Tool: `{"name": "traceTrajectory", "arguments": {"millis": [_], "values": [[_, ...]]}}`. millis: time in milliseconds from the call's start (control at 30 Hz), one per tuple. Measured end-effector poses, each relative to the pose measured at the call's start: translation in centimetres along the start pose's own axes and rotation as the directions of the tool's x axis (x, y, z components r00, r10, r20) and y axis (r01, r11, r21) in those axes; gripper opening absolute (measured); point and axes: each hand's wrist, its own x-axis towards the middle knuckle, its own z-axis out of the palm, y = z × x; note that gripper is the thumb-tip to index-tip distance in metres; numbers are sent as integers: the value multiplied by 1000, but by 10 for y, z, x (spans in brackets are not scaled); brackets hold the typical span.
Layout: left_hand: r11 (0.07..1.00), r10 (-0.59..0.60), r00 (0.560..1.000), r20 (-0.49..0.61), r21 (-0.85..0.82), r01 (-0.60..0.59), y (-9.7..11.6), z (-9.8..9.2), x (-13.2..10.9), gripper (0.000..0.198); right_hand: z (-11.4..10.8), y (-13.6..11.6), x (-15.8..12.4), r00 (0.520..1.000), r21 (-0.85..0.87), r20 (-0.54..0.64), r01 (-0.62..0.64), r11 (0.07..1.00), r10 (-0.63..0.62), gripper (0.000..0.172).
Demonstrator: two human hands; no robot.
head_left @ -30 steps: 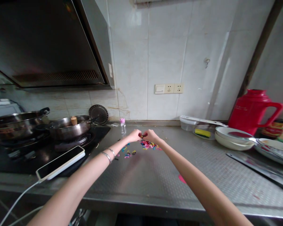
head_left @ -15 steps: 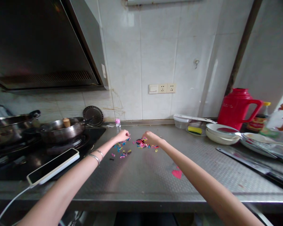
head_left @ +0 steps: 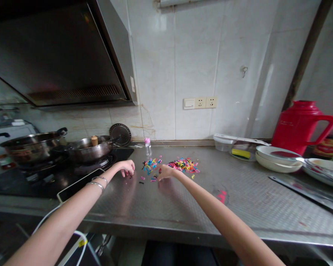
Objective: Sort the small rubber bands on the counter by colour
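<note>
Small colourful hair ties lie loose on the steel counter, a larger pile (head_left: 184, 164) right of centre and a smaller pile (head_left: 150, 165) left of it. My left hand (head_left: 127, 168), with silver bangles at the wrist, hangs low left of the smaller pile. Its fingers curl downward, with a tiny dark thing at the tips. Between the piles is my right hand (head_left: 166, 172), fingertips pointing down and drawn together near a few stray hair ties (head_left: 153, 178). Whatever they pinch is too small to make out. A clear bottle (head_left: 148, 149) with a pink cap stands behind the smaller pile.
On the left are a hob with a pan (head_left: 86, 149), a pot (head_left: 34, 147) and a phone (head_left: 77, 184). To the right stand a red thermos jug (head_left: 296, 127), stacked bowls (head_left: 277, 162), a plastic tub (head_left: 223, 143) and a long knife (head_left: 302, 190). A red patch (head_left: 221, 196) marks the counter.
My left hand has moved left and nearer, away from the smaller pile. The right has left the larger pile, moving left and nearer. The view has turned slightly left.
</note>
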Motion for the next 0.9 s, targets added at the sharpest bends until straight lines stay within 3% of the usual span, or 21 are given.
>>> {"name": "traceTrajectory", "arguments": {"millis": [167, 300, 400, 533, 667, 800, 900], "values": [[998, 38, 996, 75, -54, -34, 1, 5, 3, 33, 7, -24, 8, 996, 16, 63, 56, 998, -57, 57], [996, 88, 995, 47, -5, -88, 8, 12, 3, 27, 14, -35, 11, 991, -41, 59, 121, 992, -119, 36], [993, 109, 994, 28, 44, -111, 14, 16, 0, 18, 17, -36, 12, 983, -65, 63, 178, 982, -174, 22], [990, 86, 996, -7, 111, -85, 23, 19, -5, 10, 20, -32, 11, 980, -79, 21, 200, 977, -199, 22], [975, 72, 997, 1, 209, -71, 31, 15, -5, 15, 22, -26, 11, 971, -69, -36, 232, 970, -235, 23], [936, -73, 997, 0, 345, 69, 30, 10, 3, 20, 16, -14, 14, 969, -35, -108, 220, 975, -223, 24], [928, -197, 980, 33, 328, 176, 25, 8, 9, 14, -2, 3, 12, 975, -29, -163, 149, 988, -152, 22]]}}
